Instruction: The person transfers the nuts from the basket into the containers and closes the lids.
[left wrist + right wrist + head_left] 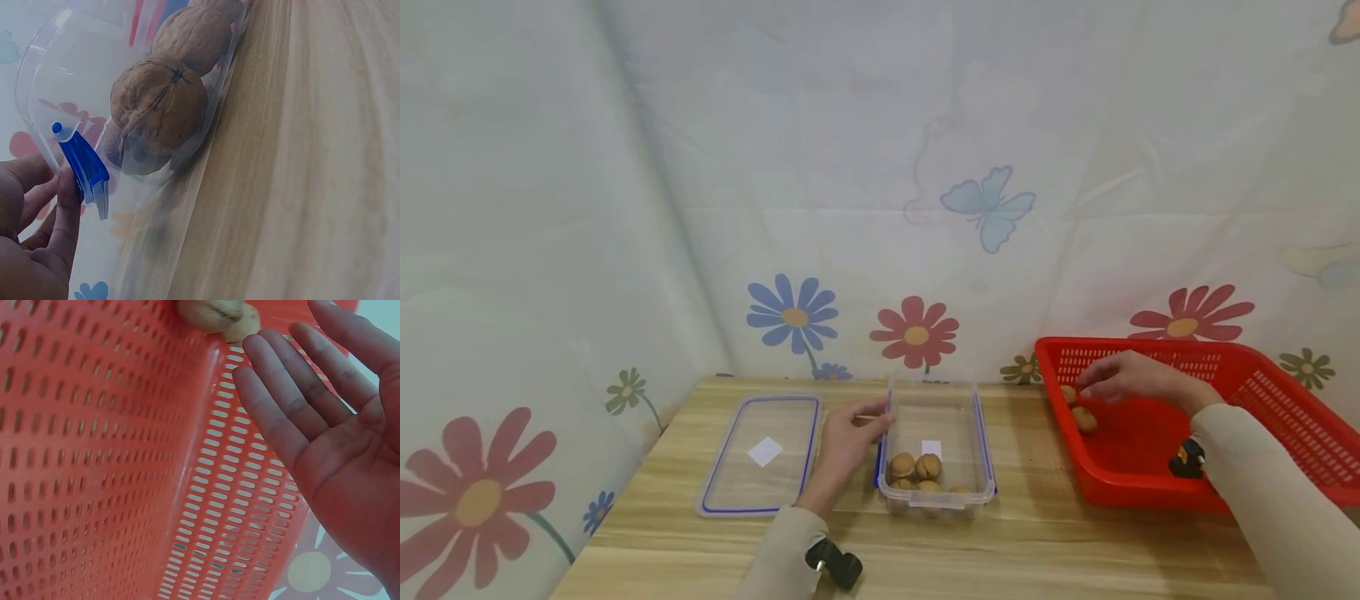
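A clear plastic food box (943,500) with blue side latches stands on the table, several walnuts (928,467) gathered at its near end. My left hand (844,442) grips the box's left rim. In the left wrist view its fingers are at the blue latch (86,161), beside the walnuts (159,103) seen through the wall. Over the red basket (1078,454), my right hand (1123,379) reaches in toward two walnuts (1084,419) by the left wall. Its fingers are extended and hold nothing; in the right wrist view the fingertips are just short of the walnuts (211,314).
The clear lid (741,475) with a blue seal lies flat on the wooden table (655,533), left of the box. The basket's raised, slotted walls surround the right hand's space. Behind the table hangs a flowered cloth (850,208).
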A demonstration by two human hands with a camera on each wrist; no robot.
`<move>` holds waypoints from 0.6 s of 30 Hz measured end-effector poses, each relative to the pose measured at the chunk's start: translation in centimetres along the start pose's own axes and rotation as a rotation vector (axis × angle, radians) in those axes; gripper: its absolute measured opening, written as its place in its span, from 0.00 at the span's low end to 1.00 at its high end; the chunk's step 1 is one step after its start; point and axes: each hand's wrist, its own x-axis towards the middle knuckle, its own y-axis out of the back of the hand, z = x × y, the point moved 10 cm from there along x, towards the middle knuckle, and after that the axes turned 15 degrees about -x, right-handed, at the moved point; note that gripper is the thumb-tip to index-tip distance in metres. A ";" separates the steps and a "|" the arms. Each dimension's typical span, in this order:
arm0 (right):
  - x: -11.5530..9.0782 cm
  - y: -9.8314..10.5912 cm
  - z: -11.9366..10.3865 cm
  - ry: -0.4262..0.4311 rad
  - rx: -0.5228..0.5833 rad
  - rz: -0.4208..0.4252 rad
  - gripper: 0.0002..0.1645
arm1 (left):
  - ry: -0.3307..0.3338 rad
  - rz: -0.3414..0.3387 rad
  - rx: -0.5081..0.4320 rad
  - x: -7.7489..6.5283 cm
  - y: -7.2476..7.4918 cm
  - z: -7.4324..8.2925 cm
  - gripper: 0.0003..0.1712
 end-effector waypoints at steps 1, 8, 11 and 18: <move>0.0 -0.1 0.0 -0.001 0.000 -0.007 0.31 | 0.000 0.000 -0.002 0.0 0.0 0.0 0.16; 0.4 -1.2 0.9 -0.024 -0.040 -0.060 0.30 | 0.000 -0.006 0.007 0.0 0.1 -0.2 0.16; 0.5 -1.5 1.1 -0.048 -0.062 -0.076 0.31 | 0.005 -0.003 0.011 0.1 0.1 -0.2 0.16; 0.5 -1.9 1.0 -0.084 -0.096 -0.114 0.33 | 0.001 -0.002 0.007 0.0 0.1 0.0 0.16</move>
